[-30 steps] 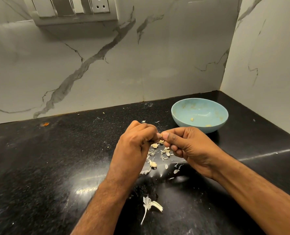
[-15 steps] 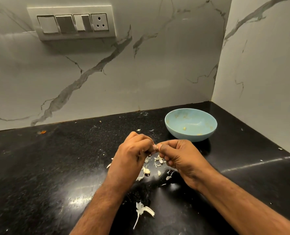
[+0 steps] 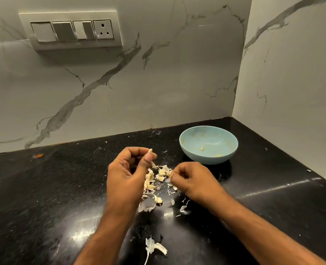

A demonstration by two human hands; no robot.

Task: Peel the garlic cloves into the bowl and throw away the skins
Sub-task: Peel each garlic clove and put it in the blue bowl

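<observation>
Black granite counter (image 3: 43, 197), marble-look walls (image 3: 158, 83), switch panel (image 3: 70, 29) at eleven o'clock.
Left hand (image 3: 127, 175) pinches a garlic clove (image 3: 150, 150); right hand (image 3: 192, 180) pinches skin (image 3: 169, 179); blue bowl (image 3: 209, 157) at one o'clock.

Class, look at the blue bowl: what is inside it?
Inside the blue bowl lie two small pale pieces, probably peeled garlic, plus faint yellowish smears. The near rim hides the lowest front part of the inside.

Counter (image 3: 43, 197) is seen as glossy black speckled stone with glare streaks. Walls (image 3: 158, 83) are clad in smooth white marble-look slabs, grey-veined, slight sheen. Bowl (image 3: 232, 150) looks like smooth pale-blue plastic or ceramic. Garlic skins (image 3: 154, 247) are papery, thin, dry. Switch plate (image 3: 70, 29) is glossy plastic.
</observation>
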